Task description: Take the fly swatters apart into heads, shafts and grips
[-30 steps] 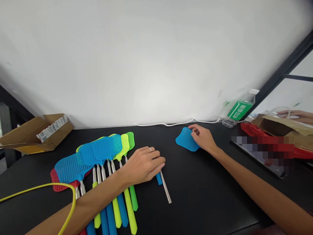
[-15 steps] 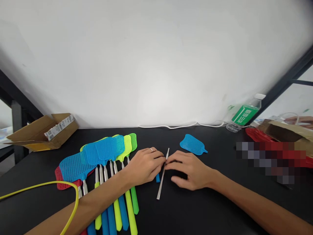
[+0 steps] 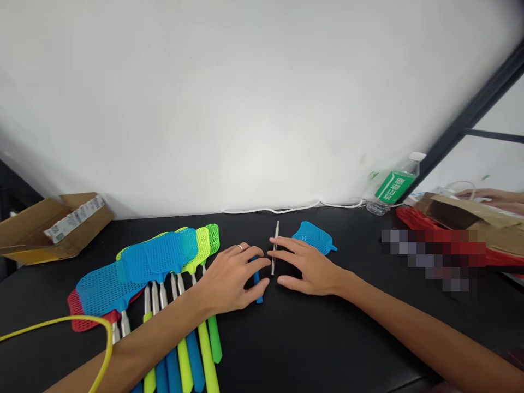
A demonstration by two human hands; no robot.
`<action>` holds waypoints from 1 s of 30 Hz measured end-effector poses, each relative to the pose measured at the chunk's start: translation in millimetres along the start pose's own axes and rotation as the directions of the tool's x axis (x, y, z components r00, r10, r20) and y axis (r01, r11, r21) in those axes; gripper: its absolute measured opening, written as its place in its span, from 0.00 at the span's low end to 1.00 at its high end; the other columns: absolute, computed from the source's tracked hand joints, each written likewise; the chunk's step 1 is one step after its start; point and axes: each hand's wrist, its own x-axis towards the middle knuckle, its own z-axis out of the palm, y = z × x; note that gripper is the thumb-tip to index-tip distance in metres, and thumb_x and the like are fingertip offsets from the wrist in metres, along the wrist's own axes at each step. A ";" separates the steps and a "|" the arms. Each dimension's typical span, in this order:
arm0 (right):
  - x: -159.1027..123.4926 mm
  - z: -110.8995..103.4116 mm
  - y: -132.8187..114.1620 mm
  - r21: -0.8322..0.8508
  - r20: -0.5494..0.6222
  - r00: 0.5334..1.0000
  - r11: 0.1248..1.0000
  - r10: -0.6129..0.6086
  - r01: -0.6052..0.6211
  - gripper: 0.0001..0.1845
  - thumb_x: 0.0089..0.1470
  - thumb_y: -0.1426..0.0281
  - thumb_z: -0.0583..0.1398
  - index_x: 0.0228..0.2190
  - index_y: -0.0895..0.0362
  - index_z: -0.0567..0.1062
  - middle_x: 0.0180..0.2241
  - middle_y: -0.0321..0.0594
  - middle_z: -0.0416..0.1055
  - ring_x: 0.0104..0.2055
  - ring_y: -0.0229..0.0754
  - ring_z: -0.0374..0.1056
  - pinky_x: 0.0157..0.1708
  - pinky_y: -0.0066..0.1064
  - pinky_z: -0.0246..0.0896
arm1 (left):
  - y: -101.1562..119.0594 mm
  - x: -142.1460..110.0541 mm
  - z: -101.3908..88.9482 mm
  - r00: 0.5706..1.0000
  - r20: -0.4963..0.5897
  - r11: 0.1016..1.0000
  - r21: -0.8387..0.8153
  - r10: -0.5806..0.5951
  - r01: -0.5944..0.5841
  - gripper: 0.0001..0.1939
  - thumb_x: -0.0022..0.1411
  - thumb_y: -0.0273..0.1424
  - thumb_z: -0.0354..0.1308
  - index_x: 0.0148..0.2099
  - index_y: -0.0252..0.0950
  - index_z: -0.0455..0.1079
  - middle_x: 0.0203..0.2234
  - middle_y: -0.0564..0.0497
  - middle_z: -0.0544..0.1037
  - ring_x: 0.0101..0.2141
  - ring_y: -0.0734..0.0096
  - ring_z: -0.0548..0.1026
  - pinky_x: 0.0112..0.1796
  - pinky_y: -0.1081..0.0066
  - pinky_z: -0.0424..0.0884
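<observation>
Two open hands hover over the black tabletop (image 3: 335, 338). The left hand (image 3: 229, 278), fingers spread, is over a short blue handle (image 3: 259, 297); the right hand (image 3: 309, 267), also spread, is just beside a thin steel rod (image 3: 275, 240) between them. A blue mesh swatter head (image 3: 314, 237) lies at 1 o'clock, and more fly swatters (image 3: 159, 251) at 9 o'clock.

Blue perforated swatter head (image 3: 314, 238), silver rod (image 3: 274, 248), blue handle (image 3: 256, 279), red swatter head (image 3: 76, 312), yellow cable (image 3: 61, 322)
</observation>
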 end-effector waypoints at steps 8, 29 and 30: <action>2.8 1.2 -1.2 0.034 -0.023 0.999 0.999 -0.033 0.034 0.29 0.60 0.53 0.63 0.56 0.56 0.74 0.65 0.48 0.64 0.66 0.53 0.61 0.65 0.48 0.56 | -2.5 1.1 0.7 0.992 0.125 1.000 -0.007 0.029 -0.028 0.35 0.58 0.51 0.63 0.64 0.43 0.67 0.58 0.44 0.72 0.55 0.44 0.71 0.52 0.46 0.71; 4.8 -1.4 6.4 0.113 -0.109 0.974 0.971 -0.199 0.211 0.19 0.60 0.56 0.62 0.45 0.58 0.77 0.52 0.47 0.76 0.55 0.48 0.69 0.57 0.39 0.65 | -8.9 1.9 3.8 0.992 0.076 0.994 0.042 0.096 -0.099 0.22 0.68 0.46 0.56 0.61 0.48 0.71 0.55 0.46 0.74 0.51 0.52 0.76 0.46 0.56 0.78; 4.8 -2.0 6.6 0.131 -0.101 0.975 0.969 -0.198 0.210 0.18 0.60 0.56 0.62 0.44 0.57 0.77 0.51 0.46 0.76 0.54 0.47 0.69 0.57 0.39 0.65 | -9.5 2.0 4.3 0.991 0.077 0.993 0.043 0.107 -0.111 0.21 0.69 0.46 0.55 0.61 0.49 0.71 0.55 0.47 0.74 0.53 0.52 0.75 0.48 0.56 0.77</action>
